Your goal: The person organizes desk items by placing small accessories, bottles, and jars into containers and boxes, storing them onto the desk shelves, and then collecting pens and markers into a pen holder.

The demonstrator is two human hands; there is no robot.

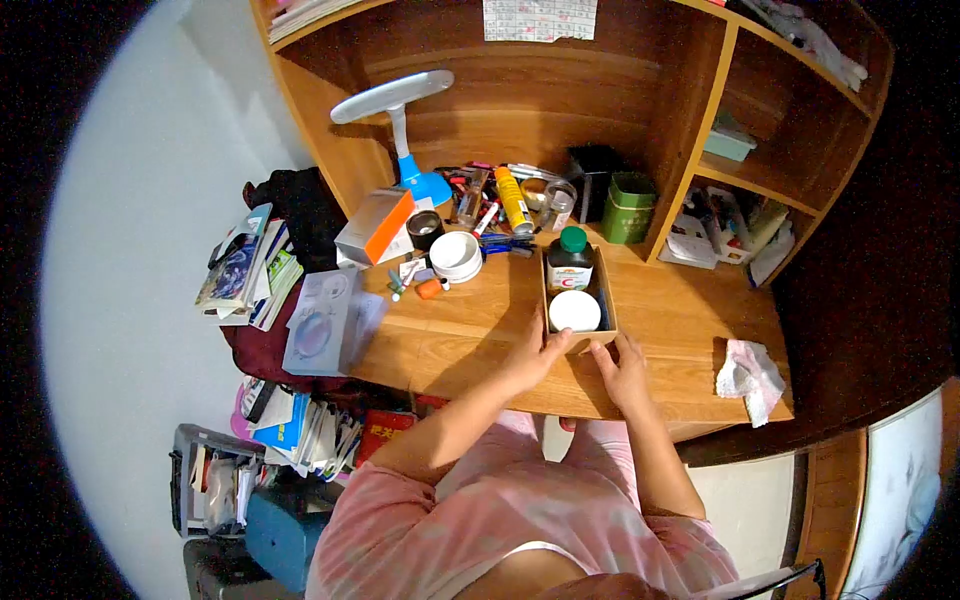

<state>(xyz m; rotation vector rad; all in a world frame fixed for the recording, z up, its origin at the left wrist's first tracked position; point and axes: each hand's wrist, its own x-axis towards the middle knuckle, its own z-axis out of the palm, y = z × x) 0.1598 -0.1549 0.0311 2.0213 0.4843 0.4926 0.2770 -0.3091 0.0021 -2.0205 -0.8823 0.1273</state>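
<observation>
open-topped brown cardboard box (584,341) sits between left hand (535,357) and right hand (622,372), thumbs parted from fingers at its near corners, probably steadying it; whether they pinch, i cannot tell. beyond the fingers, it corrals a dark green-capped bottle (570,274) and round white container (575,311).

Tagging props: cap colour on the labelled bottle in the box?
Green cap; shows best in the head view.

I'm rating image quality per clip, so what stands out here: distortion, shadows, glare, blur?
Head view: wide-angle distortion bends the shelf unit, with black corners; head view: the white lid looks very bright, nearly detail-free; head view: soft shadows darken the desk near the left hand; head view: that hand looks fairly sharp, the printed sheet's text unreadably small.
</observation>
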